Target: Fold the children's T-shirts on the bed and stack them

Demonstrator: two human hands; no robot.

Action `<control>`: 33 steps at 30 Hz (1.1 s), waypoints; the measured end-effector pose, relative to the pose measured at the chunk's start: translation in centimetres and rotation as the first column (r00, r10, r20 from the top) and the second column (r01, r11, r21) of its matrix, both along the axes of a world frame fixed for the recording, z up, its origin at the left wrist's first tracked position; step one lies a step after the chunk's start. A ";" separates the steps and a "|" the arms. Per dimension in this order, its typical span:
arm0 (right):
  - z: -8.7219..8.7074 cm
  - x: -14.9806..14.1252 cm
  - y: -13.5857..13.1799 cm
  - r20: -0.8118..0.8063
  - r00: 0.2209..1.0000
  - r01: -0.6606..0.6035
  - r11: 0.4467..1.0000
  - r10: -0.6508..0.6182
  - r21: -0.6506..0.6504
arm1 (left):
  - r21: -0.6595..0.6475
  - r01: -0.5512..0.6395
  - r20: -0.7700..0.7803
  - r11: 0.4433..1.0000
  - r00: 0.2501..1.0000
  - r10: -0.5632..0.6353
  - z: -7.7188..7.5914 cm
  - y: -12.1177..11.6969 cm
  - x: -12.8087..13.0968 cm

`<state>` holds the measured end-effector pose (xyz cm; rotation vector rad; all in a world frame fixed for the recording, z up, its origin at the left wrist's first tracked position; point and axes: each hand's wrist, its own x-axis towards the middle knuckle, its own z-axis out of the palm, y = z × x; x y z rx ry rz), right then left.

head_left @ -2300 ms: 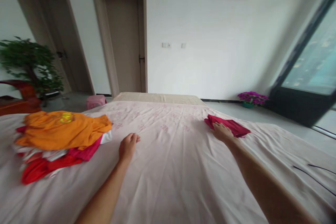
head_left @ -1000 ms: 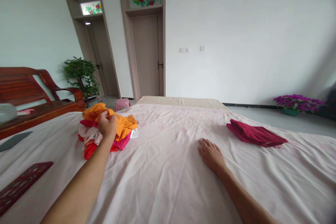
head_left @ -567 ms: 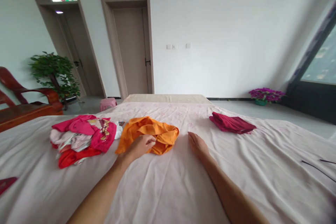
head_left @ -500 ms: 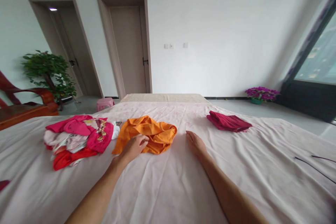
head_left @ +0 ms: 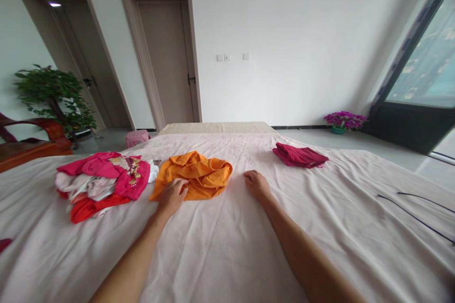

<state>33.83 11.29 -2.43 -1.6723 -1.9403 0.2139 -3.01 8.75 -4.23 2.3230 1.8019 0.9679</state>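
Observation:
A crumpled orange garment [head_left: 204,177] lies in the middle of the sheet-covered surface. My left hand [head_left: 173,194] rests on its near left part, fingers bent a little and slightly apart over the cloth. To the right of the garment, apart from it, my right hand [head_left: 258,184] is down on the sheet with its fingers curled in and nothing seen in them. Farther right lies a folded dark red garment [head_left: 300,155]. A heap of pink, white and red clothes [head_left: 103,180] sits to the left of the orange one.
A pale, wrinkled sheet [head_left: 220,251] covers the broad surface. Two thin black cords [head_left: 414,215] lie at the right. Beyond the edge stand a pink stool [head_left: 138,138], a wooden armchair [head_left: 39,137], a leafy plant [head_left: 53,94] and purple flowers [head_left: 344,120] in a green pot.
My right hand's fingers have gone from stretched out to curled. My left hand has shifted slightly left on the orange garment, its fingers looser. The view has turned a little to the right.

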 end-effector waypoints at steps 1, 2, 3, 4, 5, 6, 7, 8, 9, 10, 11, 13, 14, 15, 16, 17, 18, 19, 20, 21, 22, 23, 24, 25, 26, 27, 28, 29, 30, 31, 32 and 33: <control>0.0 0.0 -0.1 0.003 1.000 0.000 1.000 0.000 0.001 | 0.003 -0.004 -0.004 1.000 1.000 0.004 0.1 -0.1 0.1; 0.0 -0.1 -0.1 0.006 1.000 0.001 1.000 -0.001 0.001 | 0.005 -0.007 -0.005 1.000 1.000 0.007 0.1 -0.2 0.1; 0.0 -0.1 -0.2 0.008 1.000 0.002 1.000 -0.002 0.000 | 0.009 -0.009 -0.005 1.000 1.000 0.010 0.2 -0.3 0.2; 0.0 -0.1 -0.3 0.008 1.000 0.005 1.000 -0.005 -0.002 | 0.012 -0.010 -0.005 1.000 1.000 0.010 0.2 -0.4 0.3; 0.0 -0.1 -0.3 0.007 1.000 0.006 1.000 -0.006 -0.001 | 0.014 -0.009 -0.005 1.000 1.000 0.010 0.2 -0.5 0.3; 0.0 -0.1 -0.3 0.005 1.000 0.004 1.000 -0.004 0.005 | 0.017 -0.009 -0.005 1.000 1.000 0.009 0.2 -0.5 0.3; -0.1 -0.1 -0.3 0.004 1.000 -0.001 1.000 0.001 0.012 | 0.019 -0.009 -0.005 1.000 1.000 0.009 0.2 -0.5 0.3; -0.1 -0.1 -0.3 0.004 1.000 -0.006 1.000 0.006 0.018 | 0.020 -0.009 -0.005 1.000 1.000 0.009 0.1 -0.5 0.3; -0.2 -0.1 -0.3 0.004 1.000 -0.010 1.000 0.010 0.023 | 0.021 -0.008 -0.004 1.000 1.000 0.008 0.1 -0.5 0.3; -0.2 0.0 -0.3 0.004 1.000 -0.010 1.000 0.010 0.026 | 0.021 -0.007 -0.002 1.000 1.000 0.007 0.1 -0.5 0.3; -0.3 0.0 -0.3 0.003 1.000 -0.006 1.000 0.006 0.026 | 0.022 -0.006 0.000 1.000 1.000 0.006 0.0 -0.4 0.2; -0.4 0.0 -0.2 0.000 1.000 0.004 1.000 -0.004 0.019 | 0.024 -0.001 0.007 1.000 1.000 0.001 -0.1 -0.3 0.1; -0.4 0.0 -0.2 -0.001 1.000 0.007 1.000 -0.007 0.019 | 0.025 0.001 0.011 1.000 1.000 -0.001 -0.1 -0.2 0.1; -0.4 0.0 -0.2 0.000 1.000 0.005 1.000 -0.005 0.022 | 0.024 0.002 0.015 1.000 1.000 -0.002 -0.2 -0.2 0.0; -0.4 0.0 -0.2 0.001 1.000 0.003 1.000 -0.003 0.026 | 0.023 0.002 0.018 1.000 1.000 -0.002 -0.3 -0.1 0.0; -0.4 0.0 -0.2 0.002 1.000 0.001 1.000 -0.001 0.028 | 0.022 0.003 0.020 1.000 1.000 -0.003 -0.4 0.0 -0.1; -0.4 0.0 -0.1 0.004 1.000 -0.001 1.000 0.001 0.031 | 0.022 0.002 0.023 1.000 1.000 -0.003 -0.4 0.0 -0.1; -0.5 0.0 -0.1 0.005 1.000 -0.003 0.999 0.003 0.032 | 0.022 0.001 0.024 1.000 1.000 -0.002 -0.5 0.1 -0.2; -0.5 0.0 -0.1 0.007 1.000 -0.006 0.999 0.006 0.034 | 0.023 0.000 0.025 1.000 1.000 -0.001 -0.6 0.2 -0.2; -0.5 0.0 0.0 0.008 1.000 -0.010 0.999 0.009 0.036 | 0.025 -0.001 0.027 1.000 1.000 0.000 -0.7 0.2 -0.2; -0.5 0.0 0.0 0.008 1.000 -0.014 0.999 0.013 0.041 | 0.027 -0.002 0.028 1.000 1.000 0.001 -0.8 0.3 -0.3; -0.6 0.0 0.0 0.009 1.000 -0.019 0.999 0.018 0.047 | 0.028 -0.002 0.030 1.000 1.000 0.001 -0.9 0.3 -0.3; -0.6 0.0 0.0 0.009 1.000 -0.022 0.998 0.021 0.050 | 0.031 -0.001 0.031 1.000 1.000 0.000 -0.9 0.3 -0.3; -0.6 0.0 0.0 0.007 1.000 -0.022 0.998 0.022 0.052 | 0.033 0.002 0.032 0.999 0.999 -0.003 -1.0 0.4 -0.4; -0.5 0.0 0.0 0.005 1.000 -0.021 0.998 0.021 0.052 | 0.035 0.004 0.032 0.999 0.999 -0.005 -1.0 0.4 -0.4; -0.5 0.0 0.0 0.004 1.000 -0.020 0.999 0.020 0.051 | 0.037 0.006 0.032 0.999 0.999 -0.007 -1.0 0.4 -0.4; -0.5 0.0 -0.1 0.002 1.000 -0.018 0.999 0.018 0.051 | 0.038 0.007 0.032 0.999 0.999 -0.008 -1.1 0.4 -0.4; -0.5 0.0 -0.2 0.000 1.000 -0.019 0.998 0.019 0.054 | 0.040 0.007 0.031 0.999 0.999 -0.009 -1.1 0.4 -0.4; -0.4 0.0 -0.2 -0.001 1.000 -0.020 0.998 0.020 0.058 | 0.042 0.007 0.030 0.999 1.000 -0.008 -1.1 0.5 -0.4; -0.4 0.0 -0.3 -0.002 1.000 -0.023 0.998 0.023 0.064 | 0.044 0.006 0.029 0.999 1.000 -0.008 -1.1 0.5 -0.5; -0.4 0.0 -0.3 -0.002 1.000 -0.026 0.997 0.026 0.069 | 0.046 0.006 0.027 0.999 1.000 -0.008 -1.2 0.5 -0.5; -0.4 0.0 -0.3 -0.003 1.000 -0.027 0.997 0.027 0.071 | 0.049 0.006 0.025 0.999 1.000 -0.008 -1.2 0.6 -0.5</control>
